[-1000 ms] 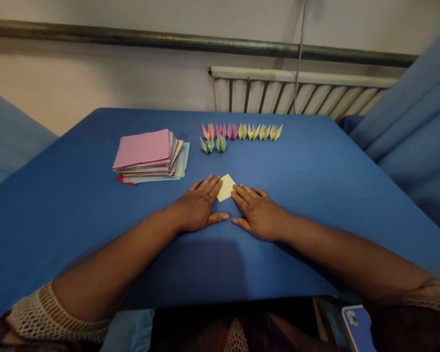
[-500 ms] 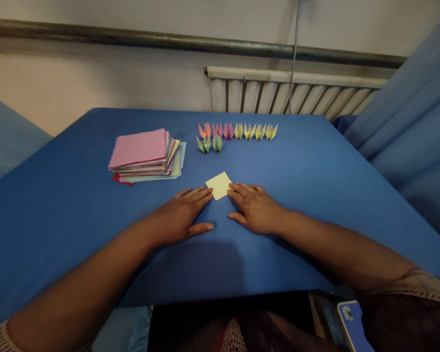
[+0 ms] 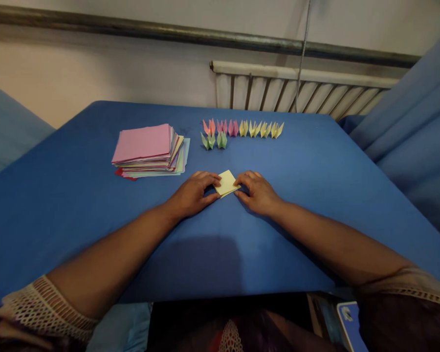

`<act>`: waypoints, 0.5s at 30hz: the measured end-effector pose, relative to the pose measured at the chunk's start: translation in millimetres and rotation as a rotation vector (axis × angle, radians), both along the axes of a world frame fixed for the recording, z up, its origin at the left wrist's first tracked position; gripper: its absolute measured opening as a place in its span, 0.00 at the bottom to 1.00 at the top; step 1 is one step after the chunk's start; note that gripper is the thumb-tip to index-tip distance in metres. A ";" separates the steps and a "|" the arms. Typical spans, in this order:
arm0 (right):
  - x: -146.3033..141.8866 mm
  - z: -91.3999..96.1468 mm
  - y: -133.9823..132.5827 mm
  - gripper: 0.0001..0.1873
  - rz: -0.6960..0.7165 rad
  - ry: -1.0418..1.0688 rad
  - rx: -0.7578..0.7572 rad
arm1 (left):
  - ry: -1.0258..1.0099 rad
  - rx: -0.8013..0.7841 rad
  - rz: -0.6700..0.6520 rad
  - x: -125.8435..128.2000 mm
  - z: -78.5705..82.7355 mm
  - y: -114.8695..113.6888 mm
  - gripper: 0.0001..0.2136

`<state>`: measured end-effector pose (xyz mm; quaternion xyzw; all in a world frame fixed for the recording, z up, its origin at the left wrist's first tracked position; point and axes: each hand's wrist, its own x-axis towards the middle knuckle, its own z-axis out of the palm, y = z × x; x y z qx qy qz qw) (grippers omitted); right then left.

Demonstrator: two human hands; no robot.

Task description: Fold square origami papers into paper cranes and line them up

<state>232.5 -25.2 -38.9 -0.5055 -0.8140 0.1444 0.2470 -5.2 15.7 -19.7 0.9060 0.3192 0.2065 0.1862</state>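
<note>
A small folded square of yellow paper (image 3: 227, 182) lies on the blue tabletop in front of me, one corner turned toward me. Its near edges stand slightly apart, showing layers. My left hand (image 3: 199, 192) pinches the left corner between thumb and fingers. At the right corner, my right hand (image 3: 257, 192) grips it the same way, fingertips on top and thumb at the near side. Farther back stand folded paper cranes in a row, among them a yellow one (image 3: 254, 129), a pink one (image 3: 233, 128) and a green one (image 3: 222, 140) in front.
A tall stack of coloured paper sheets (image 3: 143, 144), pink on top, sits left of my hands. The blue table (image 3: 297, 254) ends near a wall with a radiator (image 3: 271, 88) and a pipe (image 3: 168, 32). Blue curtains (image 3: 418, 122) hang at both sides.
My hands have gone from lying flat with fingers stretched to pinching the paper's two side corners. Both thumbs moved up to its near edges, which now part slightly. The view shifted a little.
</note>
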 end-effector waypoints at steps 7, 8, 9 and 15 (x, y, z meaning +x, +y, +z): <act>-2.2 -3.7 6.1 0.06 0.002 0.055 0.006 | -0.067 -0.034 0.042 4.6 -1.0 1.1 0.06; -2.6 -3.6 6.8 0.04 0.005 0.059 0.007 | -0.069 -0.035 0.041 4.7 -1.1 1.2 0.06; -3.0 -3.4 7.5 0.03 0.007 0.061 0.008 | -0.068 -0.036 0.042 4.6 -1.4 1.4 0.06; -6.0 -2.7 11.6 0.03 -0.023 0.051 -0.013 | -0.038 -0.047 0.104 6.7 -2.7 3.7 0.09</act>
